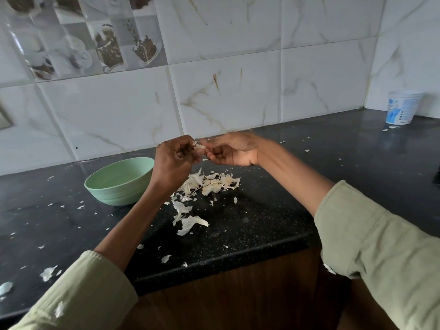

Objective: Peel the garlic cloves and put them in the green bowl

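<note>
We pinch a garlic clove (198, 146) between our left hand (175, 158) and right hand (232, 151), both curled; the green bowl (120, 182) sits on the table (273, 210) below-left of them

Countertop (273, 206): black stone-like slab, polished, finely speckled, with soft reflections toward the far right. Its near edge is rounded and glossy.

Cabinet front (226, 294) below: brown wood-grain finish, matt.

Wall tiles (226, 96): glossy ceramic, white with grey-gold marble veining; brown streak marks on the centre tile. Far-left tiles carry a printed coffee-cup pattern, equally glossy.

Green bowl (120, 182): pale green, smooth, looks like matt plastic, faint ribbing low on the outer wall.

Garlic skins (209, 184): thin, papery, off-white, dry and curled.

Tub (402, 108), far right: white plastic with printed blue label, slight sheen.

Sleeves (381, 246): pale green woven cloth, matt, creased.
</note>
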A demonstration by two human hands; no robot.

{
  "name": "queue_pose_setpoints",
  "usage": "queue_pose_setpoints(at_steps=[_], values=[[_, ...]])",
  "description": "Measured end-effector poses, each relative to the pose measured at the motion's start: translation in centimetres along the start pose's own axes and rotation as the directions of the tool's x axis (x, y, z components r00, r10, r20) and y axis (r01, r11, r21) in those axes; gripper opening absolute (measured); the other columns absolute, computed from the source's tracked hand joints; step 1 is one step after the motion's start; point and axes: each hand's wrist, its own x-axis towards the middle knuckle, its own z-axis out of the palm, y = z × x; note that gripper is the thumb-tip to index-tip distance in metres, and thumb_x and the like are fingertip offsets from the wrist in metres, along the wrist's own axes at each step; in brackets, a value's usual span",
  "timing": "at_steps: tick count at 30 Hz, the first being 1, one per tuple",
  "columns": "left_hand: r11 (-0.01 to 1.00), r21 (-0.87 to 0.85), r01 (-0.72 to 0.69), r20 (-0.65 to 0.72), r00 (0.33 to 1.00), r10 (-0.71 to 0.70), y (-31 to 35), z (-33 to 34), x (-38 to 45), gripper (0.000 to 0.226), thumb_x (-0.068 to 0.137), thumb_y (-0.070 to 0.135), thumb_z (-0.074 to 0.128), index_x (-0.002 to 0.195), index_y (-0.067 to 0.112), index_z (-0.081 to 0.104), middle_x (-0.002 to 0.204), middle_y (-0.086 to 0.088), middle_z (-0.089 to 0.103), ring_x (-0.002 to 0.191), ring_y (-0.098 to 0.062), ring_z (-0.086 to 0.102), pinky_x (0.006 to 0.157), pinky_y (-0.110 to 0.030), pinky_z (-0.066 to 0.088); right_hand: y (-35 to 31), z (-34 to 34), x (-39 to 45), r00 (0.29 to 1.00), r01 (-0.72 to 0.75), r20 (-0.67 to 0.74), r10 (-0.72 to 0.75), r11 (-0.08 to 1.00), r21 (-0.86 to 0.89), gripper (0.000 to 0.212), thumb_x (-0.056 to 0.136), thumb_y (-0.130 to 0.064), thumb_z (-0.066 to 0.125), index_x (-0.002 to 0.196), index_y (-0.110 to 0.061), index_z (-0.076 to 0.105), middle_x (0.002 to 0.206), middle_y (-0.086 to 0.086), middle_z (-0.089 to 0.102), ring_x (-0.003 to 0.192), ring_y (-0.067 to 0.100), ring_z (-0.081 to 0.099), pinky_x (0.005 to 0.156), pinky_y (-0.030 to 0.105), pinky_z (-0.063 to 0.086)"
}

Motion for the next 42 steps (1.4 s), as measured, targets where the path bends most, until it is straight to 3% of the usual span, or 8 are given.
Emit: queue_pose_setpoints(at_steps=[5, 9, 14, 19, 24, 29, 34, 42], values=[[0.999, -0.031, -0.025, 0.045, 0.999, 0.027, 0.0, 0.0, 0.0, 0.012, 0.095, 0.01, 0.077, 0.086, 0.004, 0.072, 0.073, -0.005, 0.074, 0.069, -0.013, 0.069, 0.069, -0.023, 0.054, -0.3, 0.0, -0.8, 0.996, -0.089, 0.039, 0.086, 0.991, 0.103, 0.015, 0.08, -0.005, 0.073, 0.094, 0.0, 0.072, 0.083, 0.011, 0.074, 0.064, 0.011, 0.067, 0.065, 0.02, 0.059], [0.997, -0.069, -0.036, 0.055, 0.998, 0.04, -0.2, 0.0, 0.1, 0.014, 0.097, 0.013, 0.075, 0.088, 0.004, 0.071, 0.077, -0.01, 0.075, 0.075, -0.027, 0.071, 0.076, -0.036, 0.057, -0.3, -0.1, -0.6, 0.997, -0.073, 0.023, 0.072, 0.994, 0.085, 0.018, 0.076, -0.009, 0.077, 0.091, -0.002, 0.072, 0.078, 0.006, 0.072, 0.066, 0.01, 0.065, 0.065, 0.018, 0.058], [0.984, -0.175, -0.038, 0.065, 0.997, 0.051, -0.3, -0.2, 0.1, 0.013, 0.1, 0.006, 0.068, 0.094, -0.005, 0.07, 0.082, -0.022, 0.073, 0.075, -0.021, 0.069, 0.083, -0.046, 0.057, -0.1, 0.3, -0.4, 0.998, -0.062, 0.016, 0.061, 0.994, 0.093, 0.018, 0.077, -0.016, 0.075, 0.088, -0.004, 0.067, 0.074, 0.004, 0.071, 0.062, 0.008, 0.065, 0.063, 0.016, 0.057], [0.966, -0.257, -0.023, 0.11, 0.993, 0.053, -0.3, -0.2, 0.2, 0.01, 0.1, 0.002, 0.064, 0.098, -0.007, 0.069, 0.086, -0.026, 0.072, 0.078, -0.021, 0.069, 0.085, -0.038, 0.057, -0.3, 0.1, -0.5, 0.997, -0.073, 0.026, 0.071, 0.994, 0.076, 0.015, 0.076, -0.016, 0.075, 0.082, -0.003, 0.069, 0.073, 0.006, 0.071, 0.059, 0.007, 0.063, 0.058, 0.015, 0.056], [0.929, -0.37, 0.023, 0.171, 0.984, 0.044, 0.1, 0.0, 0.1, 0.008, 0.101, 0.0, 0.06, 0.098, -0.001, 0.067, 0.086, -0.01, 0.071, 0.08, -0.017, 0.066, 0.086, -0.029, 0.057, -0.5, -0.3, -0.3, 0.998, -0.062, 0.038, 0.058, 0.993, 0.104, 0.015, 0.078, -0.014, 0.075, 0.084, -0.001, 0.068, 0.076, 0.008, 0.067, 0.058, 0.007, 0.062, 0.058, 0.015, 0.055], [0.929, -0.356, 0.101, 0.175, 0.984, -0.04, -0.3, 0.0, 0.2, 0.01, 0.104, 0.005, 0.059, 0.105, -0.004, 0.065, 0.091, -0.012, 0.069, 0.084, -0.019, 0.065, 0.085, -0.03, 0.054, -0.5, -0.2, 0.0, 0.992, 0.122, -0.028, -0.123, 0.992, -0.024, 0.024, 0.082, -0.014, 0.079, 0.099, 0.0, 0.068, 0.079, 0.006, 0.07, 0.063, 0.008, 0.064, 0.057, 0.017, 0.057], [0.923, -0.304, 0.236, 0.119, 0.971, -0.209, -0.9, 0.4, 0.3, 0.014, 0.107, 0.01, 0.056, 0.104, 0.005, 0.069, 0.097, -0.006, 0.077, 0.082, -0.017, 0.069, 0.077, -0.032, 0.048, 0.1, -0.6, 0.9, 0.88, 0.365, -0.173, -0.442, 0.863, -0.35, 0.033, 0.086, -0.005, 0.081, 0.11, 0.013, 0.067, 0.094, 0.023, 0.075, 0.074, 0.022, 0.07, 0.07, 0.026, 0.062], [0.951, -0.238, 0.195, 0.021, 0.98, -0.196, -1.8, 0.4, 0.5, 0.022, 0.103, 0.024, 0.067, 0.103, 0.002, 0.066, 0.086, -0.004, 0.072, 0.072, -0.013, 0.068, 0.068, -0.023, 0.051, 0.2, 0.0, 1.1, 0.815, 0.47, 0.004, -0.579, 0.658, -0.588, 0.028, 0.085, -0.008, 0.084, 0.104, 0.009, 0.072, 0.094, 0.025, 0.075, 0.077, 0.03, 0.074, 0.078, 0.042, 0.064]])
